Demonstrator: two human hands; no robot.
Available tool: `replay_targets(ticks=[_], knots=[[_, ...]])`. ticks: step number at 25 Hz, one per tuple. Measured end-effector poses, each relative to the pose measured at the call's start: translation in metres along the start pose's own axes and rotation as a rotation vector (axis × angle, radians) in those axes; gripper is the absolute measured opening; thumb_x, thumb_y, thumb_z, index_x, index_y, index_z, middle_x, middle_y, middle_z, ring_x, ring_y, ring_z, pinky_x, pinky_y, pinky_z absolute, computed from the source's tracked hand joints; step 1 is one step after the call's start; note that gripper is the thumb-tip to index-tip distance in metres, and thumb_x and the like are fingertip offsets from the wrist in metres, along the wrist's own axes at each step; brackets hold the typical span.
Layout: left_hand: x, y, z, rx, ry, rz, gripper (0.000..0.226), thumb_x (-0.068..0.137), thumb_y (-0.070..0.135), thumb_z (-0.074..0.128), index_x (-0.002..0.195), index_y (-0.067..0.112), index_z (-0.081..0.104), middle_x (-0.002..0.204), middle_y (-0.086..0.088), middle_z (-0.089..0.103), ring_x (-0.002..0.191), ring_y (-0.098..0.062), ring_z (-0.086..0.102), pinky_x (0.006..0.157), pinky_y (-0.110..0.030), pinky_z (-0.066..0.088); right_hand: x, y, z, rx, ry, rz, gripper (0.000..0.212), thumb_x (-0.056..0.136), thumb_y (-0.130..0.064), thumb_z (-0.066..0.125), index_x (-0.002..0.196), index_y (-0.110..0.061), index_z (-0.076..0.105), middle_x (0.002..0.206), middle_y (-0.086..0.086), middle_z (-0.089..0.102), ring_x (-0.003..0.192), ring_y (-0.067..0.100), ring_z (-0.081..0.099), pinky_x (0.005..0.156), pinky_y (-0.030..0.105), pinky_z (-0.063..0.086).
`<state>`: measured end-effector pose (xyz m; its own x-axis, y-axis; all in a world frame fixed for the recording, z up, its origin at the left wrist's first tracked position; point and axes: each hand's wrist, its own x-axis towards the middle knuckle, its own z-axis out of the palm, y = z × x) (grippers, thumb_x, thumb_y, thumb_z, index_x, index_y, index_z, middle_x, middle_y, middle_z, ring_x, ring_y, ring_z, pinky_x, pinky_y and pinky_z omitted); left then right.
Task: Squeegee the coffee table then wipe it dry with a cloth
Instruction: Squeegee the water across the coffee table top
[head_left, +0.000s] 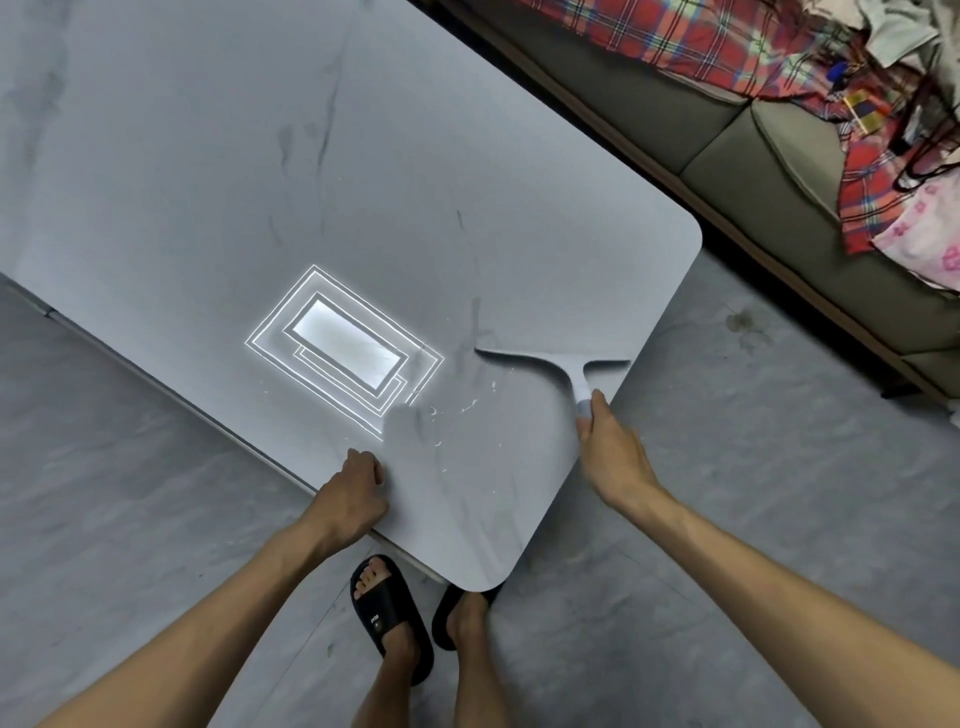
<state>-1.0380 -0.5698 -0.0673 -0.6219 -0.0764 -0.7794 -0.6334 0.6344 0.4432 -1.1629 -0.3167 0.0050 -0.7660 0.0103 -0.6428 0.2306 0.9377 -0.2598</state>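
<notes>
The grey marble-look coffee table (218, 171) fills the upper left, one rounded corner pointing at my feet. A white squeegee (558, 364) lies blade-down near the table's right edge, and my right hand (610, 447) is shut on its handle. Small water streaks and drops (467, 410) glint on the surface to the left of the blade. My left hand (353, 499) rests on the near edge of the table with fingers curled, holding nothing. No cloth is in view.
A grey-green sofa (769, 171) with a plaid blanket (727, 47) and piled clothes stands beyond the table at the right. A ceiling light reflects on the tabletop (345, 348). My feet in black slippers (389, 613) stand on the grey floor at the table's corner.
</notes>
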Motion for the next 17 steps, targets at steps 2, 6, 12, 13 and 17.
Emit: replay_targets(ticks=[2, 6, 12, 13, 17], knots=[[-0.002, 0.0, 0.0, -0.02, -0.007, -0.009, 0.022, 0.082, 0.003, 0.047, 0.103, 0.006, 0.044, 0.075, -0.001, 0.043, 0.061, -0.016, 0.039, 0.053, -0.029, 0.027, -0.021, 0.006, 0.011, 0.024, -0.034, 0.003, 0.042, 0.102, -0.026, 0.03, 0.143, -0.019, 0.029, 0.107, 0.017, 0.062, 0.086, 0.031, 0.056, 0.071, 0.033, 0.041], [-0.014, 0.005, -0.011, -0.065, 0.029, -0.029, 0.019, 0.085, 0.008, 0.047, 0.104, 0.009, 0.045, 0.072, -0.003, 0.05, 0.063, -0.018, 0.044, 0.055, -0.031, 0.031, -0.049, 0.011, 0.003, 0.112, 0.034, -0.077, 0.022, 0.101, -0.031, 0.031, 0.111, -0.02, 0.048, 0.077, 0.009, 0.061, 0.07, 0.032, 0.056, 0.062, 0.039, 0.045], [-0.036, 0.016, -0.04, -0.203, 0.104, -0.055, 0.012, 0.087, 0.016, 0.05, 0.098, 0.017, 0.048, 0.099, -0.012, 0.064, 0.076, -0.025, 0.056, 0.058, -0.03, 0.039, -0.07, 0.014, -0.01, -0.078, -0.013, -0.15, 0.034, 0.101, -0.037, 0.031, 0.129, -0.026, 0.047, 0.082, 0.008, 0.064, 0.072, 0.028, 0.056, 0.064, 0.036, 0.045], [-0.043, 0.018, -0.042, -0.221, 0.107, -0.056, 0.01, 0.086, 0.015, 0.05, 0.097, 0.016, 0.05, 0.099, -0.01, 0.065, 0.074, -0.024, 0.057, 0.058, -0.029, 0.04, -0.072, 0.014, -0.014, -0.076, -0.02, -0.179, 0.033, 0.101, -0.037, 0.031, 0.128, -0.027, 0.047, 0.082, 0.008, 0.064, 0.074, 0.028, 0.057, 0.065, 0.037, 0.046], [-0.083, 0.037, -0.045, -0.416, 0.084, -0.054, 0.015, 0.085, 0.012, 0.05, 0.094, 0.008, 0.061, 0.074, -0.005, 0.076, 0.072, -0.02, 0.071, 0.063, -0.026, 0.05, -0.096, 0.001, -0.034, 0.064, -0.077, -0.305, 0.023, 0.1, -0.042, 0.032, 0.101, -0.03, 0.051, 0.068, 0.002, 0.056, 0.063, 0.023, 0.05, 0.057, 0.033, 0.039]])
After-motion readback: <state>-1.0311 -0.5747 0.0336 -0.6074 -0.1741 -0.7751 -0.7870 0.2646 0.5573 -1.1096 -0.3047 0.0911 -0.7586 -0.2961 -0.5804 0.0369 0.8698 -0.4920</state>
